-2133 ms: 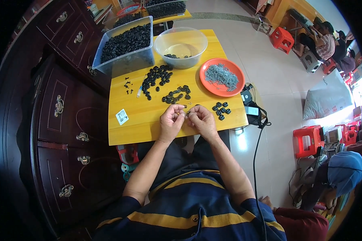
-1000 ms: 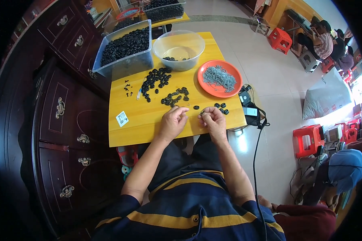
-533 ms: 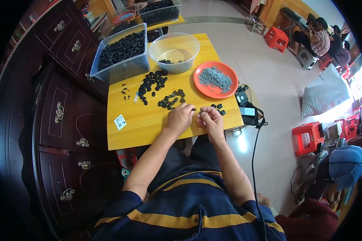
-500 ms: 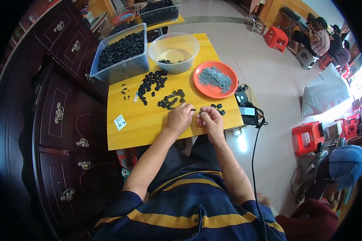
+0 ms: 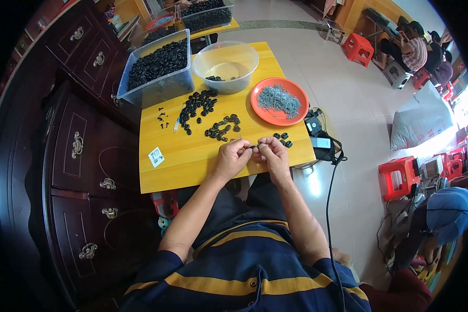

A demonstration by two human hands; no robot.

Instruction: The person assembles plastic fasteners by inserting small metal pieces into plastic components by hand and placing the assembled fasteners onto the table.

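My left hand (image 5: pixel 232 158) and right hand (image 5: pixel 272 154) together pinching one small black part (image 5: pixel 253 147), four loose parts (image 5: pixel 283 139) beside, one orange plate (image 5: pixel 279 101), one clear bowl (image 5: pixel 225 66).

Small black part (image 5: pixel 251 147), seemingly pinched between both hands' fingers (image 5: pixel 244 147).

Both hands (image 5: pixel 252 156) have drawn back together near the table edge (image 5: pixel 218 179)
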